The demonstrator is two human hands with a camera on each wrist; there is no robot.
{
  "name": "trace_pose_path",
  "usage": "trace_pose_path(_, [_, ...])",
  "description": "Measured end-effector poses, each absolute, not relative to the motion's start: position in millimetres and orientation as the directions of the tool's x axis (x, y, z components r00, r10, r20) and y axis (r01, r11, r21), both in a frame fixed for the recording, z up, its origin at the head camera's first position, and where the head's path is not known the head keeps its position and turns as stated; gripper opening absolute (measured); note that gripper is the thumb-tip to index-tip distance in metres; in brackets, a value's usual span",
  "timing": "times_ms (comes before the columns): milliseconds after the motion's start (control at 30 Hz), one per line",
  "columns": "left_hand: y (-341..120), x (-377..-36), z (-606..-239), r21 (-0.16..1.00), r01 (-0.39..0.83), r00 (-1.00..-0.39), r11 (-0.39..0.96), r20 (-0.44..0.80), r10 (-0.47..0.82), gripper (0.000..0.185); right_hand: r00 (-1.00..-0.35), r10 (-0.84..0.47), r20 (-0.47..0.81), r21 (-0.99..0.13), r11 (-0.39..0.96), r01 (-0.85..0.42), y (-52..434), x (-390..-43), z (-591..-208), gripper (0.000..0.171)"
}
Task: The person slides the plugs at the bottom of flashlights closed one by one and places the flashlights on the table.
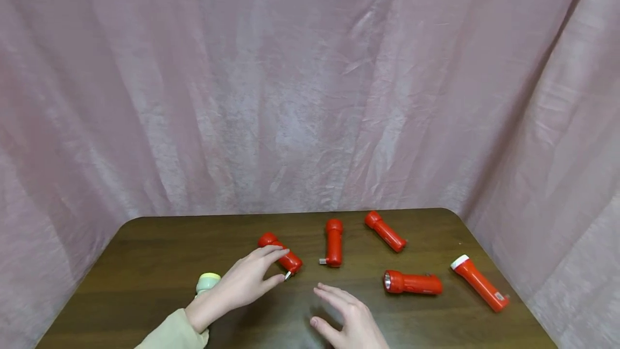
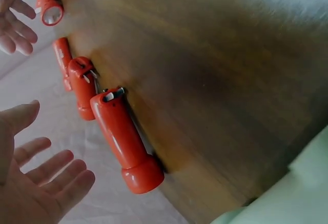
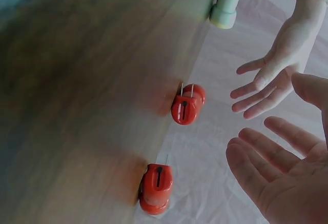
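Both hands, left (image 1: 249, 279) and right (image 1: 346, 319), open-fingered above glossy red cylindrical plastic torches (image 1: 281, 252) on smooth wood.

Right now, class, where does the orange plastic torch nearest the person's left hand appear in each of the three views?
Head: the orange plastic torch lies left of the table's middle, by the left hand.
Left wrist: it is the largest torch, centre-left, prongs pointing up.
Right wrist: it is mid-frame, seen end-on, the upper of two.
Shared landmark: the open left hand, beside it in every view.
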State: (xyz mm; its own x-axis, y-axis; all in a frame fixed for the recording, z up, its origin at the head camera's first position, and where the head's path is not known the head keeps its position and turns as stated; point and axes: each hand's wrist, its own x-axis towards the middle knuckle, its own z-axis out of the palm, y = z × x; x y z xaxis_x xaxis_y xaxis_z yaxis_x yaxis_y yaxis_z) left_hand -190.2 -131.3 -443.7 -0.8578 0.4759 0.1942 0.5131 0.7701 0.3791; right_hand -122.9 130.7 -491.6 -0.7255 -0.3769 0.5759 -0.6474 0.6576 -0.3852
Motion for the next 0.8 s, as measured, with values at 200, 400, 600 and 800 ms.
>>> trace_pose_path(200, [-126, -208, -448, 0.377, 0.537, -0.838, 0.755, 0.142, 0.526, 0.052, -0.811, -0.305, 0.500, -0.532, 0.631, -0.565, 126, -128, -486, 0.041])
trace_pose_path(400, [-122, -222, -449, 0.355, 0.565, -0.814, 0.745, 0.097, 0.572, 0.050, -0.878, -0.249, 0.408, -0.621, 0.629, -0.467, 119, -134, -482, 0.043])
trace_pose_path(600, [-118, -232, -453, 0.303, 0.595, -0.794, 0.744, 0.084, 0.602, 0.046, -0.897, -0.263, 0.356, -0.633, 0.638, -0.438, 117, -141, -481, 0.045])
trace_pose_path(800, [-115, -239, -457, 0.250, 0.629, -0.767, 0.736, 0.043, 0.641, 0.045, -0.897, -0.254, 0.361, -0.627, 0.646, -0.435, 115, -142, -484, 0.044])
